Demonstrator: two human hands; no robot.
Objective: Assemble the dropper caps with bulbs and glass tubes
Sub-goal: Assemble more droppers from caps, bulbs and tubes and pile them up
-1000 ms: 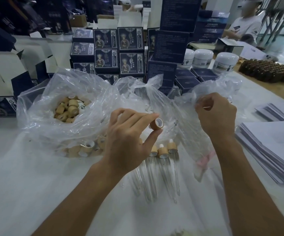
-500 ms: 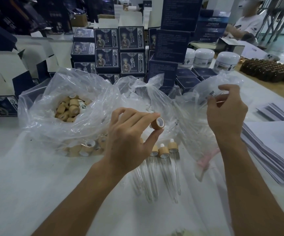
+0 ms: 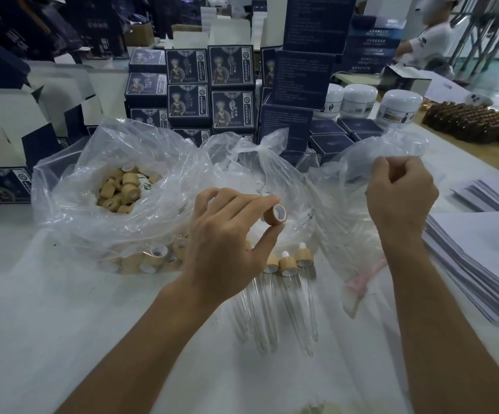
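Left hand (image 3: 227, 243) pinches one bamboo cap (image 3: 275, 215) between thumb and fingertips, open end toward me, just above the row of finished droppers (image 3: 287, 264); unchanged over the last second. Right hand (image 3: 400, 201) has come up out of the clear bag (image 3: 358, 186) to the right of that row, fingers now curled tight; can't tell whether they hold a bulb or tube. If it's a bulb, next step is probably seating it into the cap; spare caps sit in the bag of caps (image 3: 122, 189), left of the row.

White table (image 3: 48, 324): plastic bags (image 3: 92, 228), finished droppers (image 3: 290, 282), paper stacks (image 3: 481, 264).
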